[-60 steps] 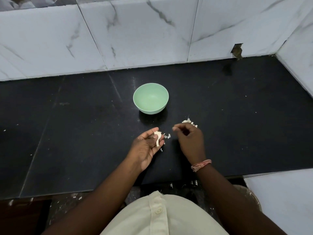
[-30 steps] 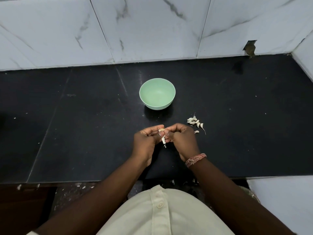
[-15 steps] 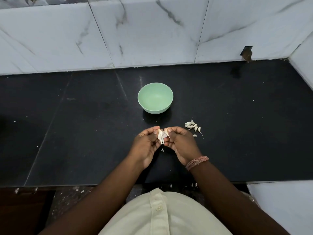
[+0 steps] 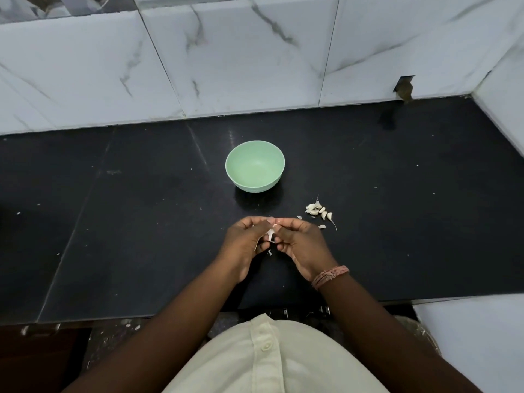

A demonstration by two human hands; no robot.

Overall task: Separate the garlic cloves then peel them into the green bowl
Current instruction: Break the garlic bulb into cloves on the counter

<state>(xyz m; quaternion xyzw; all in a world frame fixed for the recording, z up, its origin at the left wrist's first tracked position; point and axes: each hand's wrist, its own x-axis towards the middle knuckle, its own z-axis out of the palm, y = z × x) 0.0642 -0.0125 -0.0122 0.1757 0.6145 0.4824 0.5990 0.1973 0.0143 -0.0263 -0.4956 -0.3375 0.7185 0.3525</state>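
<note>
Left of the green bowl (image 4: 255, 166), only bare black counter (image 4: 127, 222). Just in front of the bowl, left hand (image 4: 245, 245) and right hand (image 4: 297, 245) brought together, fingertips pinching one garlic clove (image 4: 270, 234) between them — probably to strip its skin close to the drop. Right of the bowl and a little nearer, remaining cloves (image 4: 318, 211) heaped within easy reach — bowl empty as yet
</note>
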